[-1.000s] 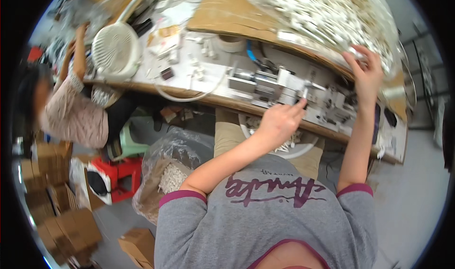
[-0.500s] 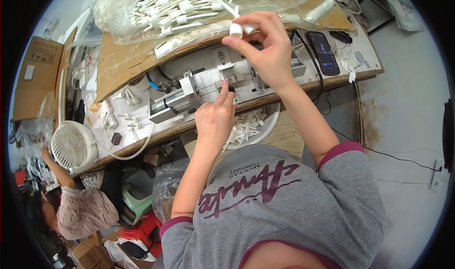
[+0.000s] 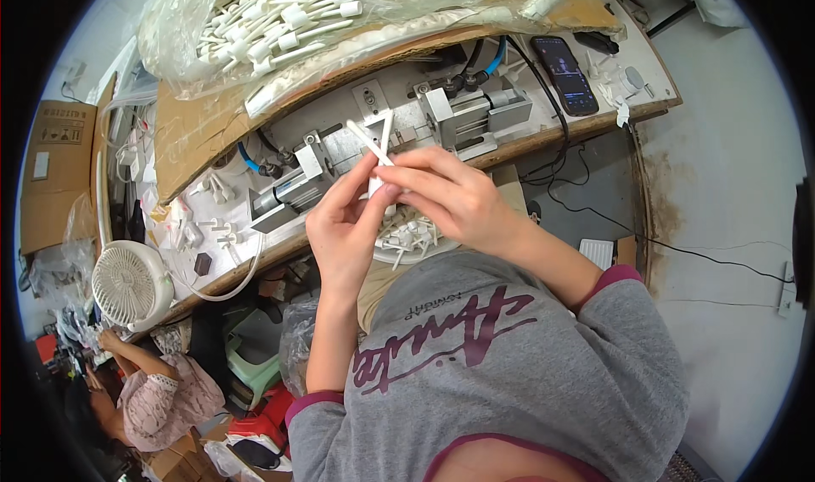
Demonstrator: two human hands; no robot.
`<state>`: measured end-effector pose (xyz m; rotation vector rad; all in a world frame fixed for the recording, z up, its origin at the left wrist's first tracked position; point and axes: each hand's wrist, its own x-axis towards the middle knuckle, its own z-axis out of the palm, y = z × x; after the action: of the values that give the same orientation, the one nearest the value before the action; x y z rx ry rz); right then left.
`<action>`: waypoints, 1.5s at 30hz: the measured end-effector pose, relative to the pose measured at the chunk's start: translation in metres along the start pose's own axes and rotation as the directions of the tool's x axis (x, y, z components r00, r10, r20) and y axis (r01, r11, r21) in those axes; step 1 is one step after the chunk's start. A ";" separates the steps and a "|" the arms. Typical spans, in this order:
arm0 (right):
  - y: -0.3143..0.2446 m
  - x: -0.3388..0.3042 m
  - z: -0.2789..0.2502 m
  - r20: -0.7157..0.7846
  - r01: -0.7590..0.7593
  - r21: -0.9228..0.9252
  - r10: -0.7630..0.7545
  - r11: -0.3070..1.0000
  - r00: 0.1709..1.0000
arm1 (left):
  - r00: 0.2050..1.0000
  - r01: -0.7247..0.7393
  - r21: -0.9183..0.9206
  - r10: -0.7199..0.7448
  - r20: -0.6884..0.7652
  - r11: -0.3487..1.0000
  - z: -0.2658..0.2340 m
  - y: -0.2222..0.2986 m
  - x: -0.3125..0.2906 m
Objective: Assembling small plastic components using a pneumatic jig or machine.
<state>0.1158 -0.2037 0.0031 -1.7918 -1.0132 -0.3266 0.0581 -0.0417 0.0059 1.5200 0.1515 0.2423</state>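
My left hand (image 3: 341, 226) and my right hand (image 3: 454, 195) meet fingertip to fingertip in front of the metal fixture, both closed in a pinch. Between them are white plastic rod pieces (image 3: 366, 139) with two thin stems that cross and point up and away from me. A wider white end shows partly between the fingers; which hand grips which stem I cannot tell. Just beyond the hands lies the fixture, with a metal cylinder clamp (image 3: 293, 185) at left and another metal clamp (image 3: 475, 113) at right. Below the hands a clear bowl (image 3: 399, 257) holds more white pieces, partly hidden.
A plastic bag (image 3: 182, 41) heaped with white capped rods (image 3: 289, 19) lies on cardboard (image 3: 199, 130) above the fixture. A phone (image 3: 564, 75) rests at right, a white fan (image 3: 132, 285) at left. Cables hang past the table edge. Another person (image 3: 161, 393) sits at lower left.
My right hand has come down from the heap with a white piece. My left hand has left the fixture and met it. The view has shifted a little.
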 end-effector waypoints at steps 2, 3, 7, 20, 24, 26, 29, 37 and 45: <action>0.003 -0.005 -0.007 0.042 -0.022 0.015 0.021 1.000 0.999 | 0.998 0.063 -0.062 -0.063 0.010 0.996 -0.003 0.003 -0.004; 0.004 -0.009 -0.010 0.046 -0.059 -0.011 0.059 0.998 0.997 | 0.995 0.096 -0.096 -0.094 0.020 0.991 -0.004 0.004 -0.006; 0.016 -0.021 -0.005 0.046 -0.076 -0.113 0.082 0.991 0.996 | 0.995 -0.091 0.115 0.095 -0.030 0.989 -0.015 0.000 -0.006; 0.030 -0.015 0.030 0.191 0.118 -0.548 -0.014 0.828 0.981 | 0.991 -0.125 0.133 0.118 0.058 0.983 -0.018 0.013 -0.010; 0.027 -0.005 0.037 0.228 0.160 -0.596 -0.024 0.787 0.973 | 0.997 -0.083 0.080 0.083 0.005 0.993 -0.019 0.012 -0.009; 0.027 -0.005 0.036 0.250 0.164 -0.606 -0.009 0.779 0.968 | 0.992 -0.121 0.090 0.123 -0.018 0.989 -0.017 0.013 -0.008; 0.029 -0.004 0.035 0.289 0.168 -0.587 0.011 0.792 0.957 | 0.986 -0.158 0.135 0.164 -0.035 0.978 -0.018 0.010 -0.006; 0.018 0.009 0.037 0.368 0.161 -0.567 0.073 0.808 0.927 | 0.952 -0.297 0.376 0.305 0.039 0.878 -0.024 0.006 -0.003; 0.030 0.002 0.020 0.316 0.140 -0.472 0.019 0.871 0.949 | 0.924 -0.332 0.576 0.381 0.039 0.747 -0.023 0.004 -0.005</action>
<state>0.1354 -0.1893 -0.0240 -2.3286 -1.2950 -0.3708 0.0473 -0.0207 0.0081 2.1479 -0.0133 0.6117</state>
